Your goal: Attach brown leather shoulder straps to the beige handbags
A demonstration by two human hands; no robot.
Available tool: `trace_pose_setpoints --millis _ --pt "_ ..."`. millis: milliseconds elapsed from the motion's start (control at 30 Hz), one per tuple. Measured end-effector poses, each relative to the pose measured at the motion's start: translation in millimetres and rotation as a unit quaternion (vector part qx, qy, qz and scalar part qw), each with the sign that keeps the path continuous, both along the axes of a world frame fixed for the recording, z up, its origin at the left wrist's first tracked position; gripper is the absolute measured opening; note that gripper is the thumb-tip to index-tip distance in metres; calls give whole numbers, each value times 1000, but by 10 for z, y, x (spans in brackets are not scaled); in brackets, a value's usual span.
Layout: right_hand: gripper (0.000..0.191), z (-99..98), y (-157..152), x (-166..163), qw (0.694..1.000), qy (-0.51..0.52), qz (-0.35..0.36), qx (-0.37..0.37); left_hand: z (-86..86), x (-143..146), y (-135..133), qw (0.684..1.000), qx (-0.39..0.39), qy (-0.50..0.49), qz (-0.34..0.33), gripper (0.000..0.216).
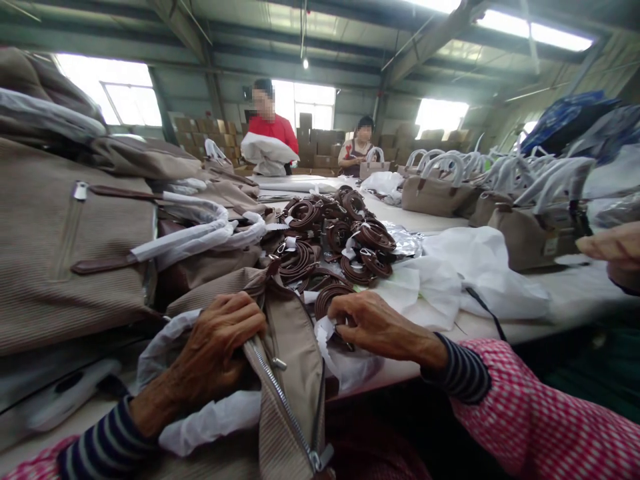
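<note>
Bag (296, 343), one: lay at six o'clock, handles (215, 421) already wrapped, zip (281, 381) open. Left hand (220, 340): clamped on bag's edge. Right hand (383, 327): apart, curled beside coiled strap (327, 298), grip unclear. Strap heap (337, 233): lay loose, twelve o'clock, outside bag.

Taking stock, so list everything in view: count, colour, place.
Open handbag: one, taupe, front
Stacked handbags: several, taupe, left
Standing handbags: many, taupe, right
Coiled straps: many, brown, centre
Wrapping sheets: several, white, right
Table: one, whitish, beneath
Bundled material: uncounted, blue, back right
Cardboard boxes: many, brown, back
Windows: several, white, back
Lights: several, white, ceiling
People: two, one in red, back
Another person's hand: one, bare, right edge
Left hand: one, pink sleeve, on handbag
Right hand: one, pink sleeve, at straps
</note>
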State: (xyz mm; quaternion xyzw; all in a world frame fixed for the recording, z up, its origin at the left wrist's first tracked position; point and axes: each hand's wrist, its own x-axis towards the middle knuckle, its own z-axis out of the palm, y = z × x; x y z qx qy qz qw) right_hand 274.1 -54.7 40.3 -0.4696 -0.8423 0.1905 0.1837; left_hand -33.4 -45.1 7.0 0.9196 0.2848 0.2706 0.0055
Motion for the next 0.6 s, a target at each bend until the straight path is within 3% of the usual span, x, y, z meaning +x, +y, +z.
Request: trace_pose_setpoints --millis 167,333,400,500,600 --pt "25 -33 -126 159 993 114 -29 -18 24 5 -21 1000 -5 -4 -4 9" --pt "10 135 -362 371 992 40 47 -106 36 10 -32 1000 -1 -15 -7 10" --pt "24 174 -305 392 990 36 61 -122 34 11 -33 1000 -1 -18 -9 10" --pt "29 192 8 382 998 44 15 -32 33 13 -40 1000 -6 -16 1 11" --pt "18 209 409 335 991 -62 -63 103 37 16 -45 1000 -9 -11 3 8"
